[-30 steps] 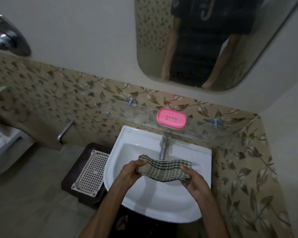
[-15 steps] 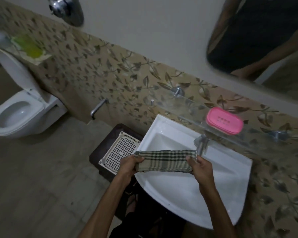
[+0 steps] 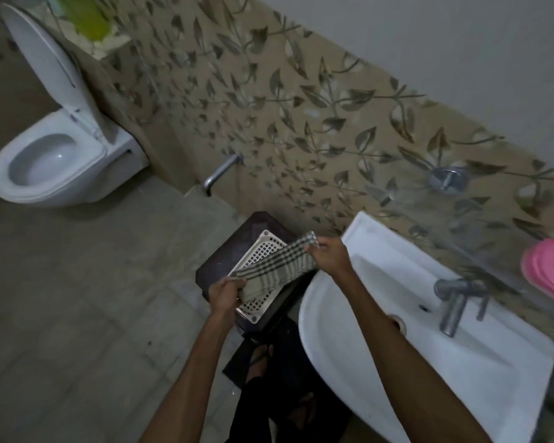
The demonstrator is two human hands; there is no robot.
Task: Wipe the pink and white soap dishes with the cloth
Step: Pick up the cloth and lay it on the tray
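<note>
I hold a checked cloth (image 3: 275,266) stretched between both hands, above a white perforated soap dish (image 3: 259,251). My left hand (image 3: 226,294) grips the cloth's lower left end. My right hand (image 3: 328,254) pinches its upper right end. The white dish lies on a dark stool (image 3: 218,266) left of the sink, partly covered by the cloth. The pink soap dish (image 3: 549,273) sits on a glass shelf at the right edge, cut off by the frame.
A white sink (image 3: 381,314) with a metal tap (image 3: 454,302) fills the lower right. A toilet (image 3: 52,167) with raised lid stands at the left. A metal wall spout (image 3: 219,172) sticks out of the leaf-patterned tiles. Grey floor lies between.
Both hands have carried the cloth left, from over the sink to above the white dish on the stool. The view has swung left, pushing the pink dish to the right edge.
</note>
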